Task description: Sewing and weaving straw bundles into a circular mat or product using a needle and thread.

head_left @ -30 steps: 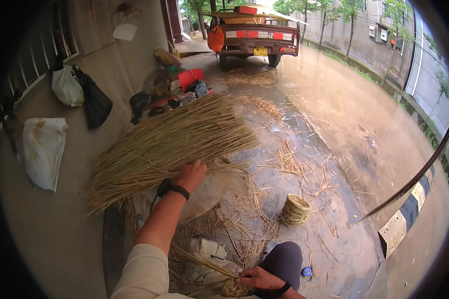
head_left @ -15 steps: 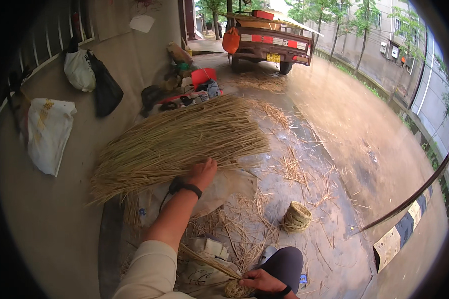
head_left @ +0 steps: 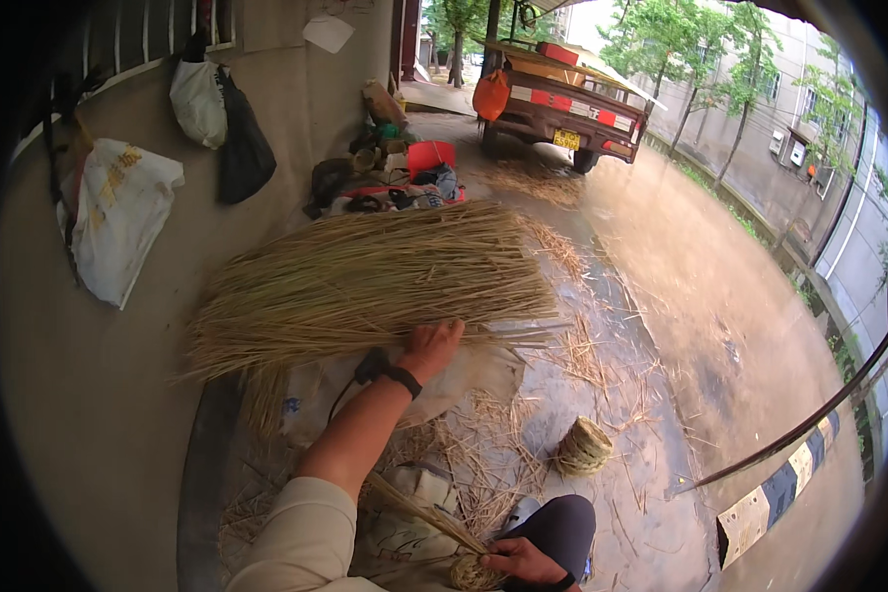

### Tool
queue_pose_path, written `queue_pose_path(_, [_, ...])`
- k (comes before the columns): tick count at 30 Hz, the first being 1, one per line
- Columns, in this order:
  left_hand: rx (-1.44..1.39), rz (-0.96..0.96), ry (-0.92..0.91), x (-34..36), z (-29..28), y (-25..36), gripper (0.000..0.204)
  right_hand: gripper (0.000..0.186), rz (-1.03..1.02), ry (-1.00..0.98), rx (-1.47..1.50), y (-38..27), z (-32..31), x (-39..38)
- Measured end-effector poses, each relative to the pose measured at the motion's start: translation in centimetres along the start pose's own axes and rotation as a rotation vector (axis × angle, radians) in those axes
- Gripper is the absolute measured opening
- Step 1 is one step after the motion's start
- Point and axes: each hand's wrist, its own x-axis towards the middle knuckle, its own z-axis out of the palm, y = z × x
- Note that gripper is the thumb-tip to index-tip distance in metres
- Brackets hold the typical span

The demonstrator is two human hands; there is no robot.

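A wide heap of dry straw stalks (head_left: pixel 365 276) lies across the middle. My left hand (head_left: pixel 434 347) is at its near edge, fingers closed on a few stalks that stick out to the right; the fingertips are partly hidden. Low in the picture, my right hand (head_left: pixel 523 560) is closed on a bundle of straw (head_left: pixel 429 515) that slants up to the left across my lap. Against that hand, beneath the bundle, is a small round woven straw piece (head_left: pixel 474 572). To the right, a small woven basket (head_left: pixel 584 447) sits tilted on the floor.
Loose straw bits (head_left: pixel 493 434) litter the floor. Bags (head_left: pixel 123 217) hang on the left wall. Beyond the heap are a red container (head_left: pixel 431 156) and mixed clutter. A cargo tricycle (head_left: pixel 567 99) is parked at the back. A striped barrier (head_left: pixel 781 490) and a dark curved pole (head_left: pixel 789 426) stand at right.
The whole view has shifted slightly. My left hand stays at the heap's near edge, and stalks beside it now stick out farther to the right. My right hand keeps its hold on the bundle.
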Motion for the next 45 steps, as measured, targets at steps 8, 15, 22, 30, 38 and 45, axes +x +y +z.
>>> queue_pose_path(8, [0.163, 0.148, 0.308, -4.4, -8.2, 1.8, 0.008, 0.033, -0.114, 0.168, -0.227, 2.1, 2.0, -0.4])
queue_pose_path(15, [-0.199, 0.195, 0.196, -11.5, -16.5, 2.5, 0.027, 0.030, -0.288, 0.192, -0.353, -2.2, 3.4, -1.8])
queue_pose_path(22, [-0.146, 0.210, 0.094, -21.3, -24.7, 5.7, 0.026, 0.027, -0.255, 0.321, -0.284, -5.1, 3.2, -3.4])
queue_pose_path(30, [-0.178, 0.185, -0.369, -33.3, -23.3, 9.8, 0.041, 0.023, -0.273, 0.346, -0.018, -3.2, 1.7, -4.3])
queue_pose_path(38, [-0.435, 0.067, -0.484, -40.1, -16.2, 11.8, 0.041, 0.021, -0.217, 0.462, -0.116, -1.2, 0.4, -5.8])
queue_pose_path(45, [-0.361, 0.117, -0.560, -40.0, -15.1, 12.9, 0.043, 0.024, -0.251, 0.705, -0.304, -2.0, -1.4, -8.0])
